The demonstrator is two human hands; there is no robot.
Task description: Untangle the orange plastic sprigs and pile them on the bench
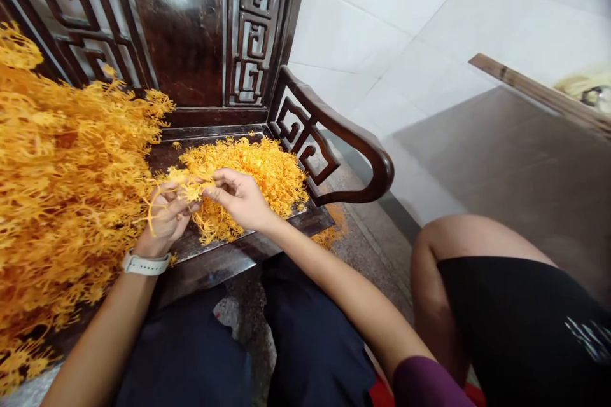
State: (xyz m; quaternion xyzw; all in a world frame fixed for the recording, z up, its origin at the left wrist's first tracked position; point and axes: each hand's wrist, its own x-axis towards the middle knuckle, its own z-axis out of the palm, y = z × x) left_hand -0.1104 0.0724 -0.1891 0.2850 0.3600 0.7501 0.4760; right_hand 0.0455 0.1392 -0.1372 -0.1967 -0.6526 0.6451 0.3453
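My left hand (165,216), with a white watch on its wrist, is closed round a thin orange plastic sprig (184,189) with small branching parts. My right hand (241,197) pinches the same sprig at its right end, fingers pressed together. Both hands hover over the dark wooden seat (267,235) of a carved bench. Just behind the right hand lies a small heap of loose orange pieces (258,168). A far larger pile of orange sprigs (62,191) fills the left side of the seat, touching my left hand's side.
The bench has a carved dark backrest (191,32) and a curved armrest (344,140) to the right. Some orange bits (329,232) lie on the floor under the armrest. Another person's bare knee and black shorts (477,292) are at right. A wooden table edge (534,92) stands far right.
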